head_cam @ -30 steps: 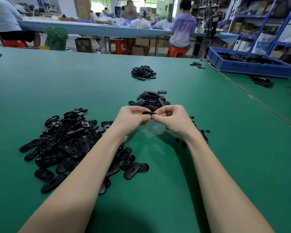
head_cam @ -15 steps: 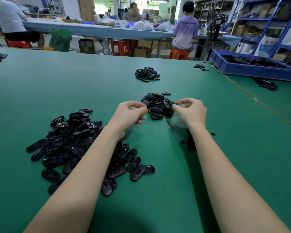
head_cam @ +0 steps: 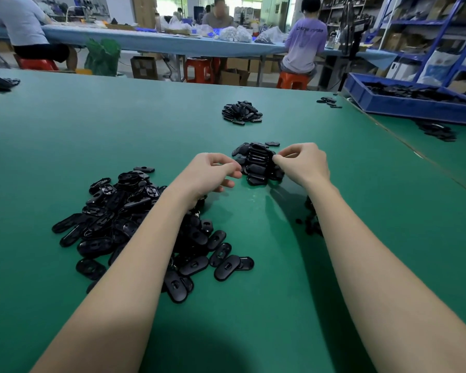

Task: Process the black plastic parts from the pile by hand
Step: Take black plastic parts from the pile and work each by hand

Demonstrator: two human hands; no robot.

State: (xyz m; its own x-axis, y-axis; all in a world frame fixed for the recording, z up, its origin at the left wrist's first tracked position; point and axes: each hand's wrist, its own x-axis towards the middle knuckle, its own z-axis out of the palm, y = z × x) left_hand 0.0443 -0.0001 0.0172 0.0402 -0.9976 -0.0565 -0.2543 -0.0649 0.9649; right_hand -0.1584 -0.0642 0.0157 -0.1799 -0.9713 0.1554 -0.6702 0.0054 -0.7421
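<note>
Between the two hands, head view: a small heap of black parts (head_cam: 258, 165) sat on the green table (head_cam: 119, 130), touching the right hand's fingertips and just beside the left's. Right hand (head_cam: 304, 164) had thumb and forefinger pinched at the heap's right edge; whether a part was held in that pinch could not be told. Left hand (head_cam: 213, 173) hovered with fingers loosely curled, nothing visible in them. Judged step: a finished part being set on the small heap. Next move probably calls for the left hand to reach back to the large loose pile (head_cam: 135, 224), which lay under and to the left of the left forearm, and pick a single piece. Small black bits (head_cam: 311, 222) lay by the right forearm.
</note>
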